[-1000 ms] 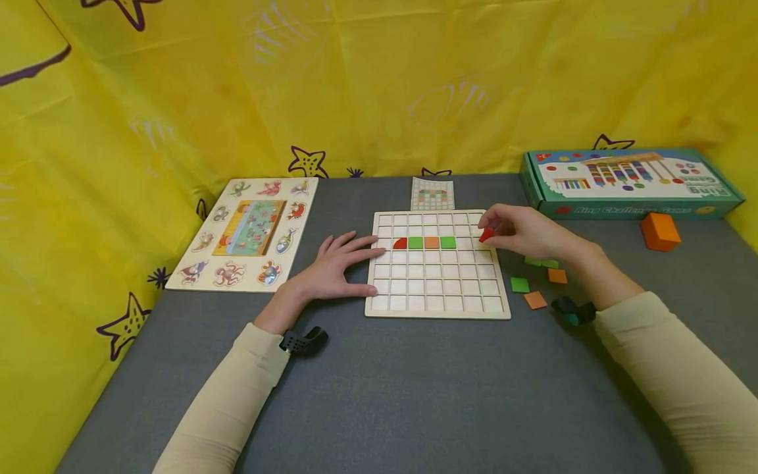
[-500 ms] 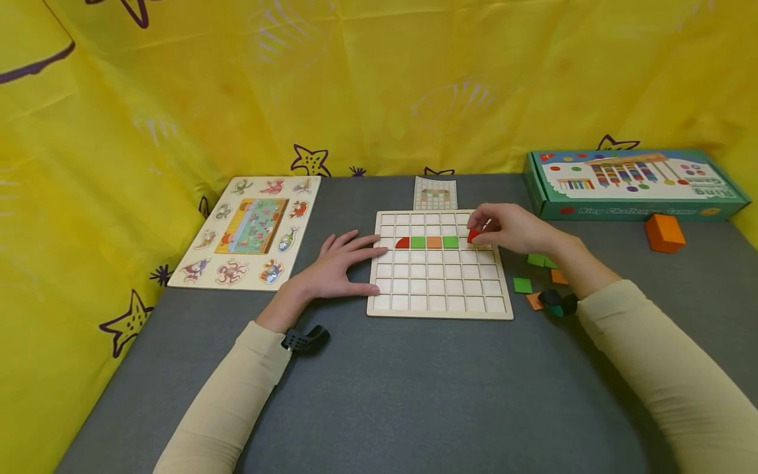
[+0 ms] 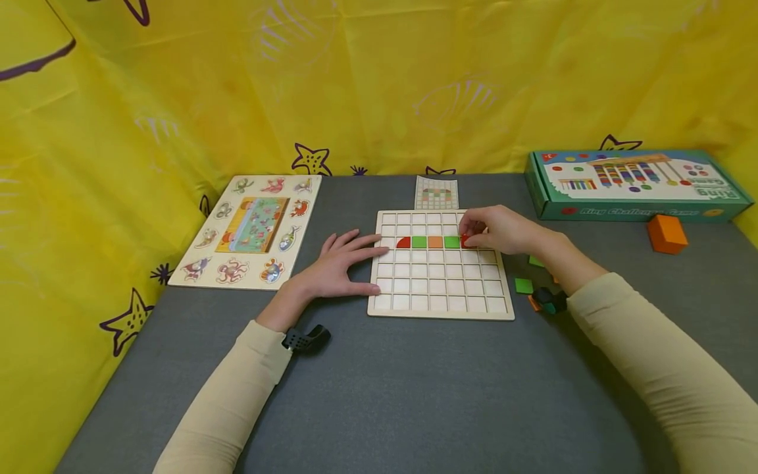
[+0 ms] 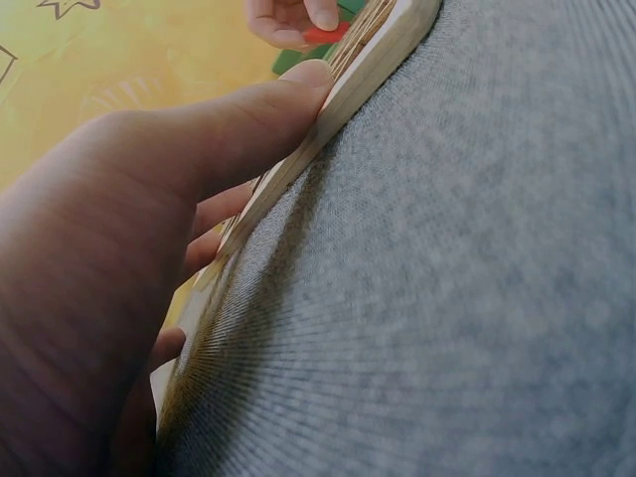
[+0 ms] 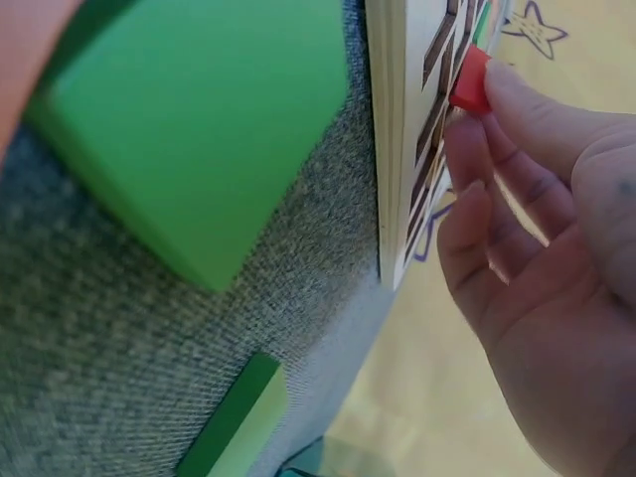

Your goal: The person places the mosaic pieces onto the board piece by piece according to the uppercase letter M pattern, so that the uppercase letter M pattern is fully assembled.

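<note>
A wooden grid board (image 3: 438,288) lies on the dark cloth. One row of it holds a red rounded-corner tile (image 3: 404,243), a green tile (image 3: 419,242), an orange tile (image 3: 435,242) and another green tile (image 3: 452,242). My left hand (image 3: 336,268) has its fingers spread, fingertips and thumb at the board's left edge. With thumb and fingers, my right hand (image 3: 503,229) pinches a red tile (image 5: 472,81) low over the same row, right beside the second green tile. My fingers partly hide that red tile in the head view.
Behind the board lies a small pattern card (image 3: 437,193). Loose green tiles (image 3: 524,286) and orange tiles lie right of it, partly under my right forearm. An animal picture board (image 3: 252,225) is at left; a green game box (image 3: 639,191) and an orange block (image 3: 668,234) stand at right.
My right hand has carried the red tile left, from the board's right edge to beside the second green tile, and lower. My left hand stays at the left edge.
</note>
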A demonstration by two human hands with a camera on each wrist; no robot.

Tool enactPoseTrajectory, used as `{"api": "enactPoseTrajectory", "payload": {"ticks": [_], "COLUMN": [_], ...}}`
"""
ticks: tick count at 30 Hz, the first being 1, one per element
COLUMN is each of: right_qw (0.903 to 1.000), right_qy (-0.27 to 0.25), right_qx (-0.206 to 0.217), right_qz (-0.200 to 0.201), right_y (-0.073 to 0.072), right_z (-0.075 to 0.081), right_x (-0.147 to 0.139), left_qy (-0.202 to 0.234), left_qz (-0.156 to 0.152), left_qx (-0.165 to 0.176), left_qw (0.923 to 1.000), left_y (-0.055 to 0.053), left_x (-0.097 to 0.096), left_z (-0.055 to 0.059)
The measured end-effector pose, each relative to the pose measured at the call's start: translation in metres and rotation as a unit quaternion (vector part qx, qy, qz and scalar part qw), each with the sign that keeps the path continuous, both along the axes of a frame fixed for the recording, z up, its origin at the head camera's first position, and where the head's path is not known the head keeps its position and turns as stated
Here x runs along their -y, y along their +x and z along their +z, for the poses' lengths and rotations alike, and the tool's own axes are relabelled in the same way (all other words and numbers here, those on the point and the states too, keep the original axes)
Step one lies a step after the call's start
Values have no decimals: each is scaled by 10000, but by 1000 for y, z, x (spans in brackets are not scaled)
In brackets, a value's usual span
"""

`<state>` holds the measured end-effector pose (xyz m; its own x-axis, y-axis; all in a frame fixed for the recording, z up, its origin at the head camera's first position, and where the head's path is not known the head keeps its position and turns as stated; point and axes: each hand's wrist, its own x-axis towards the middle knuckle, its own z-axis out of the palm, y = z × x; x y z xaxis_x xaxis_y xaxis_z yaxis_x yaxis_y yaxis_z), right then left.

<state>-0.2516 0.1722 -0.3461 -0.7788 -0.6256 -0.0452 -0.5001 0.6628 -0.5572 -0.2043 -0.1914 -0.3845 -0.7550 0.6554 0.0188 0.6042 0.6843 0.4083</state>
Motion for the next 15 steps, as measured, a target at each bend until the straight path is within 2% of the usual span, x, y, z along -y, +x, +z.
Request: {"api": "enactPoseTrajectory", "payload": {"ticks": [8, 15], "right_qw": [9996, 9992], "right_qy": [247, 378], "right_qx": [-138, 25], "right_qz": [-36, -81], "right_y": [0, 0], "right_z": [2, 1], "right_x": [3, 3], "left_qy": [-10, -6], "left_qz": [9, 20], "left_qx": [-54, -54], "left_qw": [10000, 10000], "left_y": [0, 0], "left_x": [0, 0], "left_z": [0, -1]}}
